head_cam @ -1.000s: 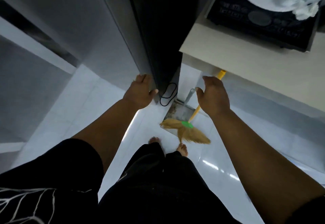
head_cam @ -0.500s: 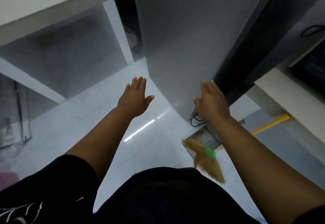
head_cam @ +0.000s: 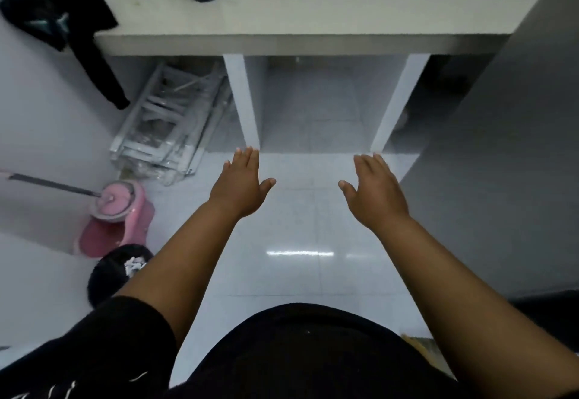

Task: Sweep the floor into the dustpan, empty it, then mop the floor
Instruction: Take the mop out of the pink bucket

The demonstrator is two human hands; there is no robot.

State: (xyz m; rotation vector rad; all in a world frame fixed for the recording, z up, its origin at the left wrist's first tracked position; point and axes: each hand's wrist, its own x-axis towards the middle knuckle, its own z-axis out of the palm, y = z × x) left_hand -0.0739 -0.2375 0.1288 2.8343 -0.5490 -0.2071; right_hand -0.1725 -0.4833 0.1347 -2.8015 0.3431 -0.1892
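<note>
My left hand (head_cam: 241,183) and my right hand (head_cam: 374,190) are stretched out in front of me over the white tiled floor (head_cam: 297,226), fingers straight, holding nothing. A pink mop bucket (head_cam: 117,220) stands on the floor at the left, well left of my left hand, with the mop head in it and its dark handle (head_cam: 50,183) running off to the left edge. A sliver of the straw broom (head_cam: 419,347) shows at the bottom right beside my right arm. The dustpan is out of view.
A white counter (head_cam: 313,16) with bottles and packets spans the top, with open bays beneath. A folded metal rack (head_cam: 166,125) leans under it at the left. A black bin (head_cam: 116,270) holding paper scraps sits below the bucket. A grey appliance side (head_cam: 507,163) fills the right.
I have turned left, away from the broom and dustpan. Both hands have let go of the grey appliance and now hover over the floor; the counter, mop bucket and bin have come into view.
</note>
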